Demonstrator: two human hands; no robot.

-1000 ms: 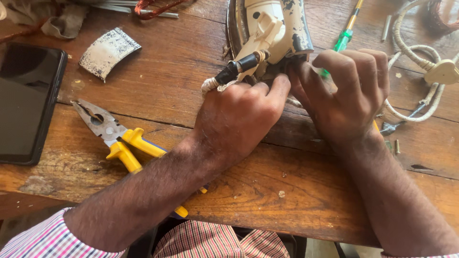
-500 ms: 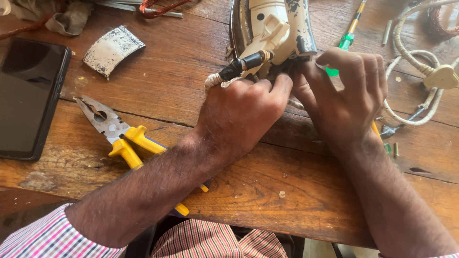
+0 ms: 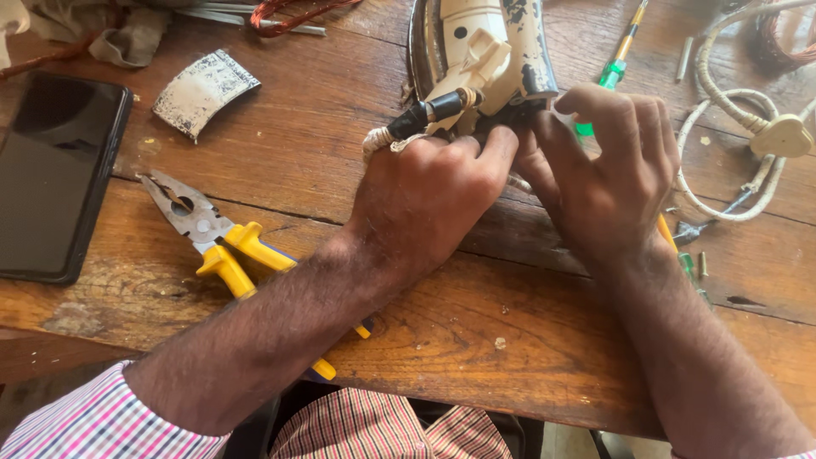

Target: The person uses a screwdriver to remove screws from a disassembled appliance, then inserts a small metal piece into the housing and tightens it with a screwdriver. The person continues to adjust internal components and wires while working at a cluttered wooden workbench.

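Note:
A cream-coloured electric iron (image 3: 489, 47) with chipped paint lies on the wooden table (image 3: 323, 153), its rear end toward me. A black cord sleeve (image 3: 425, 115) with a white braided cord (image 3: 378, 140) sticks out of its back to the left. My left hand (image 3: 425, 200) rests at the iron's rear, fingers curled against the cord entry. My right hand (image 3: 608, 174) presses beside it with thumb and fingers pinched at the iron's rear opening. What the fingertips hold is hidden. A green-handled screwdriver (image 3: 608, 76) shows just above my right hand.
Yellow-handled pliers (image 3: 212, 242) lie left of my left forearm. A black phone (image 3: 51, 170) sits at the left edge, a curved chipped cover piece (image 3: 204, 89) beyond it. A white cord with plug (image 3: 765, 136) coils at right, with small screws and metal bits (image 3: 693, 234) nearby.
Both hands stay at the iron's rear. My right hand's fingers have shifted slightly, with the thumb lifted higher against the iron. The view has moved a little.

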